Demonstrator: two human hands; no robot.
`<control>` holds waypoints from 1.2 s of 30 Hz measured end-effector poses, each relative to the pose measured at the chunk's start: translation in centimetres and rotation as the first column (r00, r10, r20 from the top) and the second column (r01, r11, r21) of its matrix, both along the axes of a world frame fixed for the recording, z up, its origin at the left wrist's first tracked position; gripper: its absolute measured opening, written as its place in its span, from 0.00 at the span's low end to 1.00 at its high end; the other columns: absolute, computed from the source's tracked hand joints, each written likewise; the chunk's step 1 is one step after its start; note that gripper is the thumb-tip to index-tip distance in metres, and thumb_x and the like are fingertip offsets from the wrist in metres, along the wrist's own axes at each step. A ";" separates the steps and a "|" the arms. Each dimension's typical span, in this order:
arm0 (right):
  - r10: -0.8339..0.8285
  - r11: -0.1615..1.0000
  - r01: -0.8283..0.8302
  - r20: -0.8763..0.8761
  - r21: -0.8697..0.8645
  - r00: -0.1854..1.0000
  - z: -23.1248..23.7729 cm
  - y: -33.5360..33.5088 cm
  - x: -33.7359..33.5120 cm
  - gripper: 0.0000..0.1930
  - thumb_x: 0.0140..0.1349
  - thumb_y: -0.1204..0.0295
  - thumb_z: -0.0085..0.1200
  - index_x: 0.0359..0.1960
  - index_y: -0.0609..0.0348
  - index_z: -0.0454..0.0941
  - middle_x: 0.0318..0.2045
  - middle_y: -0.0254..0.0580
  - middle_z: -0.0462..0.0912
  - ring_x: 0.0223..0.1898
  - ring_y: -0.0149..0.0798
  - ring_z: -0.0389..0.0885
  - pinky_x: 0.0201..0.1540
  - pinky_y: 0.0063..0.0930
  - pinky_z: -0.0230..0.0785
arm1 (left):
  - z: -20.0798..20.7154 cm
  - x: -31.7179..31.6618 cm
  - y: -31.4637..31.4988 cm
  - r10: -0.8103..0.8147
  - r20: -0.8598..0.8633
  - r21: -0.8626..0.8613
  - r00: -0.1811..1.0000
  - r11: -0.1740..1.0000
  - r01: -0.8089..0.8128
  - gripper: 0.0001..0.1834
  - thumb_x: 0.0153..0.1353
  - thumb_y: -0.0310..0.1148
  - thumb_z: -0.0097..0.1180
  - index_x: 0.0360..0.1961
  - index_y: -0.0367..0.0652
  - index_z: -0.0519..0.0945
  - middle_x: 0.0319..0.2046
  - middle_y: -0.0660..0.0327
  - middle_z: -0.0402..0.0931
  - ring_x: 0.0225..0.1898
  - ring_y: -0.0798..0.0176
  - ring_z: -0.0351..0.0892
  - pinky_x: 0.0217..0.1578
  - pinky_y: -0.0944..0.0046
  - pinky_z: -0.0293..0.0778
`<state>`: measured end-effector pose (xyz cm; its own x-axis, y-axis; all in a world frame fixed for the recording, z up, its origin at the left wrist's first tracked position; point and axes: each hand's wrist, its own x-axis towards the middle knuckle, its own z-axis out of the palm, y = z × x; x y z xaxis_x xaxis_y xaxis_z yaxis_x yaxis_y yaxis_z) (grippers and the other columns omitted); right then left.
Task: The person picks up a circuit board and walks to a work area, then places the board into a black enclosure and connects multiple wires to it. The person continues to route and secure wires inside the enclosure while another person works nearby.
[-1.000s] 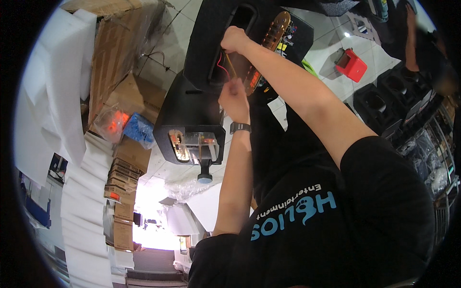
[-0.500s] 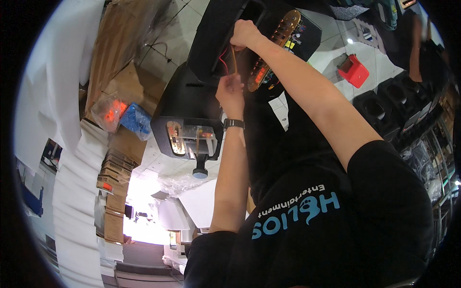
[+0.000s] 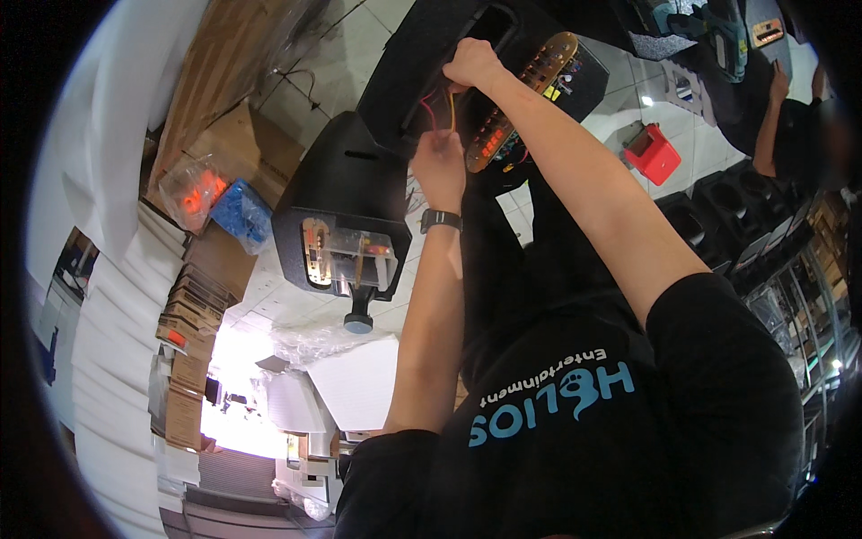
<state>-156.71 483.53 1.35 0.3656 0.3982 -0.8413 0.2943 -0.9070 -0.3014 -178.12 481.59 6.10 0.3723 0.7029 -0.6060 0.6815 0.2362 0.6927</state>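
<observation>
A red wire and a yellow wire run between my two hands beside the black speaker cabinet. My right hand, the farther one, is closed around their upper part near the cabinet's long opening. Nearer to me, my left hand wears a watch at the wrist and pinches the lower part of the wires; its fingertips are slightly blurred. Just right of the wires, partly behind my right forearm, is a gold amplifier panel with knobs, lit orange digits and exposed circuit parts.
Another black speaker with a fitted panel stands at left. Bagged orange and blue items lie on cardboard beyond it. A red bin sits on the tiles at right, near several black speakers. Another person's arm shows far right.
The view has shifted a little. Both hands keep hold of the wires, and the yellow wire bows more between them. More of the other person shows at far right.
</observation>
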 end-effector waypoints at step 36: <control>0.120 0.991 -0.083 -0.428 0.104 0.896 2.0 -1.9 4.4 0.14 0.62 0.64 0.66 0.28 0.63 0.83 0.31 0.49 0.90 0.31 0.42 0.93 0.35 0.33 0.84 | 0.4 1.8 1.3 0.216 -0.060 -0.126 0.975 0.967 -0.222 0.10 0.64 0.30 0.67 0.40 0.31 0.84 0.30 0.56 0.86 0.30 0.65 0.88 0.31 0.68 0.82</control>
